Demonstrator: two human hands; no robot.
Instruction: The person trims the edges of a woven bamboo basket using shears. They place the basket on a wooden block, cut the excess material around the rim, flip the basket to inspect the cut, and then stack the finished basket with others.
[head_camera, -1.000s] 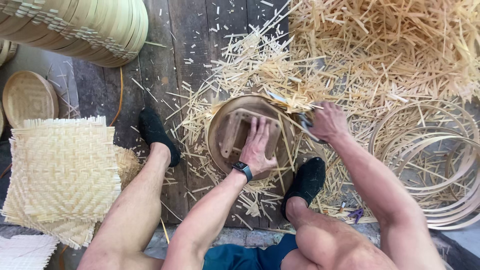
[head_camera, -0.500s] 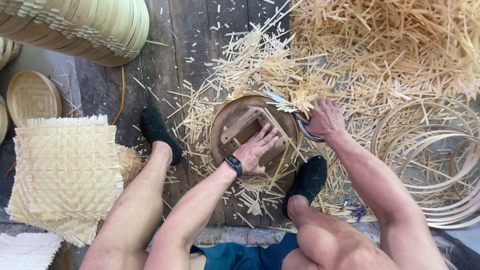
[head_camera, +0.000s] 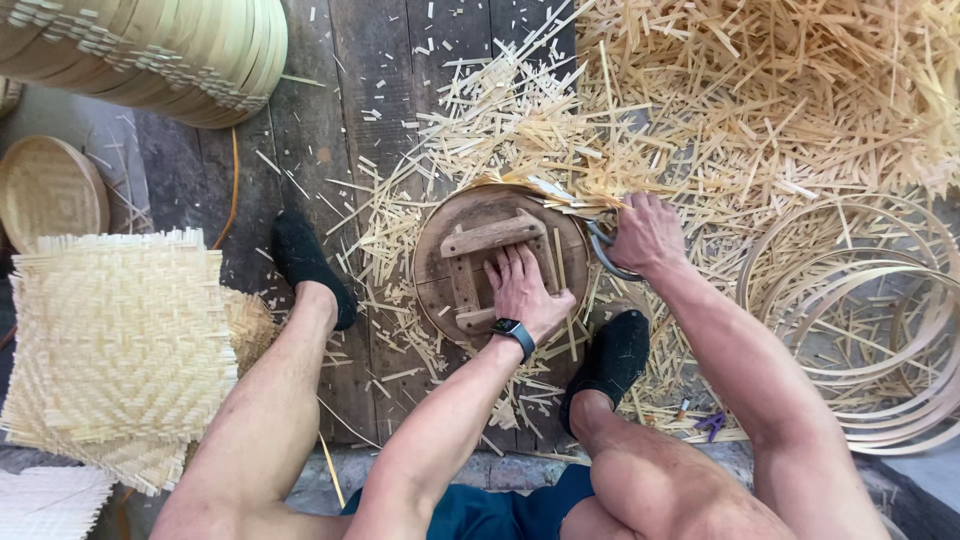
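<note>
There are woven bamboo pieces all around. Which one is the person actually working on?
The round one between the feet, topped by a wooden disc: the left hand presses on it, the right hand holds shears at its rim. The square mats lie untouched.

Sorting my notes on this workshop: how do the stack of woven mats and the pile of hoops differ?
The woven mats are flat, square, closely plaited sheets at the picture's left; the hoops are open round rings of bent strip at its right. Both are pale bamboo-coloured and lie stacked on the floor.

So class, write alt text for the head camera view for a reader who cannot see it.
Seen from above, a seated person's left hand presses a round wooden form on the plank floor while the right hand works shears at its rim. Bamboo trimmings surround it.
</note>
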